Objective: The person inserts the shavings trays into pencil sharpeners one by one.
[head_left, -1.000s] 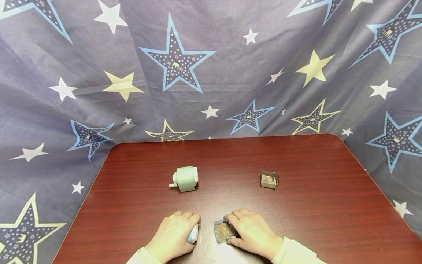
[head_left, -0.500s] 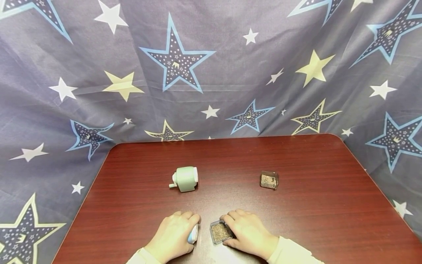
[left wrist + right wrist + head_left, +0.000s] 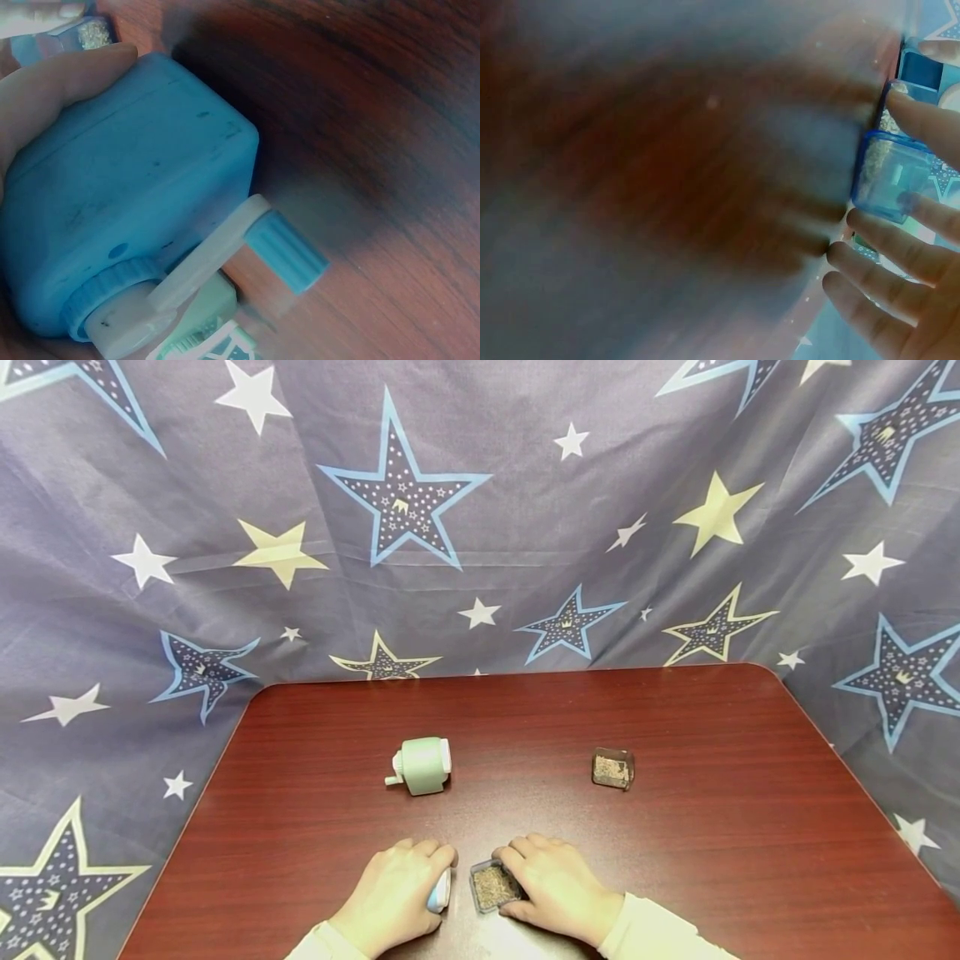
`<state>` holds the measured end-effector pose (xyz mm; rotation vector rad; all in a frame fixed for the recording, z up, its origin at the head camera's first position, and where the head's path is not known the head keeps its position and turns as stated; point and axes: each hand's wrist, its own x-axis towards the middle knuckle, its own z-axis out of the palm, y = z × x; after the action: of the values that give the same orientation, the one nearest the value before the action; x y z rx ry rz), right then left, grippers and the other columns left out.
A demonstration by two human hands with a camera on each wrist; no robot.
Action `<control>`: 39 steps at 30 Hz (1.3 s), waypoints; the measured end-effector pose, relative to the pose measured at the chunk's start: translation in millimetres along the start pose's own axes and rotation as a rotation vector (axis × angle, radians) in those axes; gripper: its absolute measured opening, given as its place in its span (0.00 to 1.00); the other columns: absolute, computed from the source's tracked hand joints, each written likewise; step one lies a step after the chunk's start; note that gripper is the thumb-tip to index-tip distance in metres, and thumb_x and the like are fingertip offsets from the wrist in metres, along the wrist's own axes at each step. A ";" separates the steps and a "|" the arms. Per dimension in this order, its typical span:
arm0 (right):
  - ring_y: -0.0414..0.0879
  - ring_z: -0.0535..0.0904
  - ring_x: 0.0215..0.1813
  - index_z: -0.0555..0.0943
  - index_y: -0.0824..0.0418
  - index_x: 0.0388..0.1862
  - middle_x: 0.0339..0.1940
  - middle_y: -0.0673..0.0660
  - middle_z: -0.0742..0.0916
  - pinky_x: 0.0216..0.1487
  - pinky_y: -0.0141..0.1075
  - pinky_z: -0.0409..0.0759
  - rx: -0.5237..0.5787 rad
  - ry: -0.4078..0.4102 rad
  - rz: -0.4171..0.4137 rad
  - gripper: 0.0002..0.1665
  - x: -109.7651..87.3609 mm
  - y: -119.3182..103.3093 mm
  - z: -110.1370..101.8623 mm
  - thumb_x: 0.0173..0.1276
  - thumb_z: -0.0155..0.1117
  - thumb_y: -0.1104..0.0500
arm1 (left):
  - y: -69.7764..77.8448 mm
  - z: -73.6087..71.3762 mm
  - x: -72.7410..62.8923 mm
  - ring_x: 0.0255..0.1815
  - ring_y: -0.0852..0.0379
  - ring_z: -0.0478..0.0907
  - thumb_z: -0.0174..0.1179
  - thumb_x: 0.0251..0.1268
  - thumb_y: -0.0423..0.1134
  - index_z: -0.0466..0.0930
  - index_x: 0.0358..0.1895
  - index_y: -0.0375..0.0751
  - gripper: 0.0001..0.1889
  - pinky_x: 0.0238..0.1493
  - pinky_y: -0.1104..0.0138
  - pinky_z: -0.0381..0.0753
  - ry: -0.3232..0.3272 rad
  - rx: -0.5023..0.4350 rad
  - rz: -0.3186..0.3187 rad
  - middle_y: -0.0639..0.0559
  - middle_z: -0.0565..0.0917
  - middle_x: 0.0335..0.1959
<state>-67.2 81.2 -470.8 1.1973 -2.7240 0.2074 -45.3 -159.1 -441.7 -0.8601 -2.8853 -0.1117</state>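
Note:
My left hand [image 3: 393, 889] grips a blue crank pencil sharpener [image 3: 135, 172] near the table's front. In the left wrist view the sharpener's pale crank arm with its blue ribbed knob [image 3: 286, 251] sticks out over the table; in the head view the hand covers most of the body. To its right, my right hand [image 3: 558, 885] holds a clear shavings drawer [image 3: 474, 891] by its right side, thumb and fingers around it. Pencil shavings lie inside the drawer. A small gap separates the drawer from the sharpener.
A mint-green crank sharpener [image 3: 423, 766] stands farther back on the left. Another dark, see-through shavings drawer [image 3: 628, 763] with shavings sits back right on the red-brown table [image 3: 517, 718]. A star-patterned cloth [image 3: 465, 443] hangs behind the table's far edge.
My right hand has slid the shavings drawer a little leftward, closer to the blue sharpener. The left hand and the things farther back have stayed put.

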 end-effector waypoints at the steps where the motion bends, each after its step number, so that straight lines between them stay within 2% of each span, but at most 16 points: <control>1: 0.41 0.80 0.44 0.79 0.52 0.53 0.42 0.46 0.84 0.42 0.36 0.81 0.001 -0.001 -0.002 0.33 0.5 -0.2 0.2 0.53 0.73 0.36 | -0.1 -0.1 0.1 0.24 0.56 0.73 0.78 0.22 0.47 0.76 0.36 0.50 0.29 0.21 0.65 0.72 -0.002 0.000 0.001 0.59 0.79 0.29; 18: 0.41 0.80 0.42 0.79 0.50 0.50 0.40 0.45 0.84 0.36 0.35 0.79 -0.012 0.009 -0.017 0.32 10.0 -5.9 5.5 0.51 0.73 0.35 | -0.8 0.9 0.4 0.24 0.56 0.73 0.79 0.24 0.49 0.76 0.37 0.50 0.29 0.21 0.65 0.72 -0.004 -0.005 0.001 0.59 0.79 0.30; 27: 0.41 0.79 0.44 0.79 0.50 0.51 0.42 0.46 0.84 0.38 0.35 0.79 -0.005 -0.025 -0.008 0.32 13.3 -8.5 3.7 0.53 0.72 0.35 | -0.8 0.8 0.2 0.24 0.57 0.71 0.79 0.24 0.49 0.76 0.37 0.51 0.29 0.20 0.66 0.70 -0.009 -0.017 -0.008 0.59 0.78 0.29; 39: 0.41 0.79 0.42 0.79 0.50 0.50 0.41 0.45 0.84 0.35 0.34 0.79 -0.004 -0.034 -0.003 0.31 17.9 -12.7 4.5 0.53 0.72 0.35 | -1.3 2.0 -0.4 0.24 0.57 0.72 0.79 0.23 0.48 0.77 0.37 0.51 0.28 0.21 0.66 0.71 -0.004 -0.024 -0.004 0.59 0.79 0.29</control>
<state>-70.2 59.0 -470.8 1.2155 -2.7500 0.1832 -45.9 -160.2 -443.8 -0.8591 -2.8950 -0.1461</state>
